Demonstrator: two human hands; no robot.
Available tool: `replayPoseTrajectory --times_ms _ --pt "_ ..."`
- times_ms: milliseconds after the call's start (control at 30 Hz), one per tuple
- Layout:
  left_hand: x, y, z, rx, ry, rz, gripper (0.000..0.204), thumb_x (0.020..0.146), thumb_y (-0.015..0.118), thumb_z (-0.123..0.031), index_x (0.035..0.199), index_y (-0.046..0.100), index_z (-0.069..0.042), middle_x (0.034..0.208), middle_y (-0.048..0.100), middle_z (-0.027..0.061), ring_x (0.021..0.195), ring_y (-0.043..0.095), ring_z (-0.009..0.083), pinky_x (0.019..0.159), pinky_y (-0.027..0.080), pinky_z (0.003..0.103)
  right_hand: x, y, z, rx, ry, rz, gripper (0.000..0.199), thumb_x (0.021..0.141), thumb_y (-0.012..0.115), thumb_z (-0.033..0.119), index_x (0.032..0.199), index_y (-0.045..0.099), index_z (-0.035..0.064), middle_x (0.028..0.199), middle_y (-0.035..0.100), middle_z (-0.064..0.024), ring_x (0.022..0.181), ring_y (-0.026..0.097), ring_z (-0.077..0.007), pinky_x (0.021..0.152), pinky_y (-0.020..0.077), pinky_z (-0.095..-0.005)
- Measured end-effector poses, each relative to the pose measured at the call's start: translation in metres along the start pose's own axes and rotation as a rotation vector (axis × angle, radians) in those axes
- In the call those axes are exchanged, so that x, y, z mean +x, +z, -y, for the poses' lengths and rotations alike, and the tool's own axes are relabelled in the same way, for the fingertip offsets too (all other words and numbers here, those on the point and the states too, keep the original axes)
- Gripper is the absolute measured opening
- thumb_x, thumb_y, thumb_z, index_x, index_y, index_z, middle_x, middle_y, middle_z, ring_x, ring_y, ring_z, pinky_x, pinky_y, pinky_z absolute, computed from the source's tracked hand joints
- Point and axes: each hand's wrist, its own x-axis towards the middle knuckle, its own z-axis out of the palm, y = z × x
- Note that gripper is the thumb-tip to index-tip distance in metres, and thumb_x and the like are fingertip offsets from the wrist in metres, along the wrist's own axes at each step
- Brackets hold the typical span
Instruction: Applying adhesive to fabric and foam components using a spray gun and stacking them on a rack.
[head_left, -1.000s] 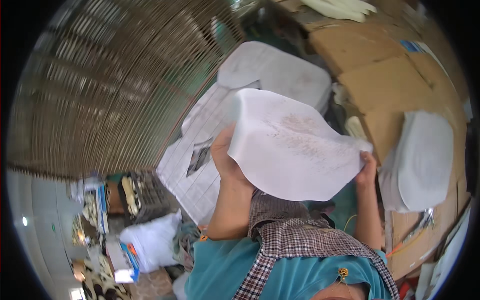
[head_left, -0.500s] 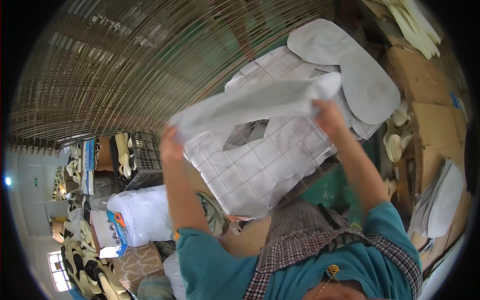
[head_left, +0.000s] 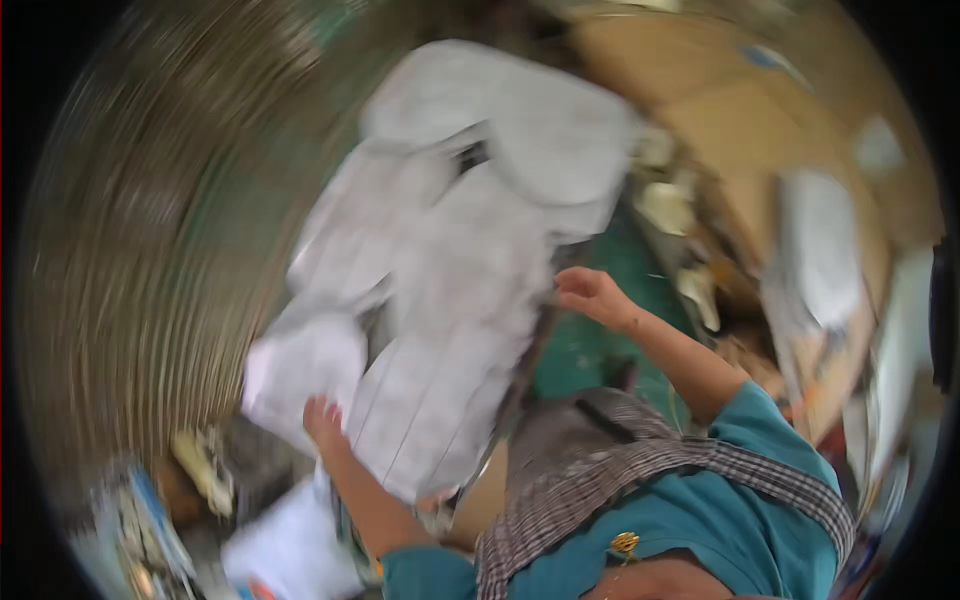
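Several white, rounded flat sheets lie overlapping on a wire-grid rack, and a paler sheet rests at its near left end. My left hand is at the lower edge of that sheet, fingers extended and apparently touching it, though motion blurs the contact. Just off the rack's right edge is my right hand, its fingers loosely bent and nothing visible in them.
Close-set wire racks fill the left side. On the right stand cardboard and a stack of white sheets, with pale shoe-shaped pieces beside the rack. A white bag sits at lower left.
The white sheet I held stretched between both hands now lies on the rack. My hands have come down and apart from it, and the view has swung to the right.
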Motion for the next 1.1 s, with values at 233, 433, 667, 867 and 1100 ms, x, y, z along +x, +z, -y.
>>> replayPoseTrajectory --times_ms 233,433,667,867,1100 --pt "-0.026 0.175 0.02 0.176 -0.039 0.555 0.046 0.075 0.061 -0.013 0.117 0.046 -0.006 0.102 0.056 0.0114 0.086 0.056 0.024 0.075 0.046 0.034 -0.084 -0.191 -0.014 -1.065 -0.214 -1.162 0.023 0.069 0.062 0.016 0.088 0.058 0.0037 0.083 0.056 -0.0116 0.081 0.054 -0.0309 0.07 0.0467 -0.0363" --pt "-0.209 0.336 0.064 0.196 -0.135 1.134 0.037 0.078 0.061 -0.009 0.112 0.05 0.0 0.093 0.06 0.0106 0.074 0.061 0.0186 0.063 0.048 0.024 -0.121 -0.215 -0.047 -1.164 0.041 -0.986 0.011 0.067 0.061 0.014 0.07 0.055 0.0059 0.08 0.055 -0.0099 0.081 0.053 -0.0286 0.069 0.0454 -0.039" --pt "-0.362 0.375 0.134 0.224 -0.034 1.468 0.05 0.077 0.062 -0.007 0.121 0.04 -0.001 0.102 0.056 0.0076 0.085 0.058 0.0172 0.068 0.049 0.027 -0.101 -0.173 -0.016 -0.776 -0.085 -0.852 0.014 0.069 0.058 0.017 0.065 0.056 0.0045 0.074 0.058 -0.0133 0.067 0.055 -0.0335 0.062 0.0459 -0.0407" --pt "-0.344 0.344 0.144 0.212 -0.161 1.245 0.042 0.076 0.055 0.0 0.116 0.043 -0.003 0.104 0.056 0.0065 0.091 0.057 0.0182 0.074 0.05 0.032 -0.112 -0.275 -0.029 -0.786 0.005 -1.131 0.047 0.074 0.066 0.035 0.109 0.054 0.0054 0.11 0.054 -0.0167 0.102 0.05 -0.0311 0.09 0.0389 -0.0382" --pt "-0.307 0.328 0.144 0.039 -0.213 1.239 0.042 0.071 0.055 0.001 0.112 0.048 -0.005 0.099 0.059 0.0059 0.083 0.059 0.0166 0.069 0.05 0.03 -0.145 -0.419 -0.15 -1.333 0.541 -0.891 0.035 0.085 0.043 0.029 0.106 0.053 0.0032 0.108 0.055 -0.0211 0.1 0.053 -0.0336 0.085 0.042 -0.0422"
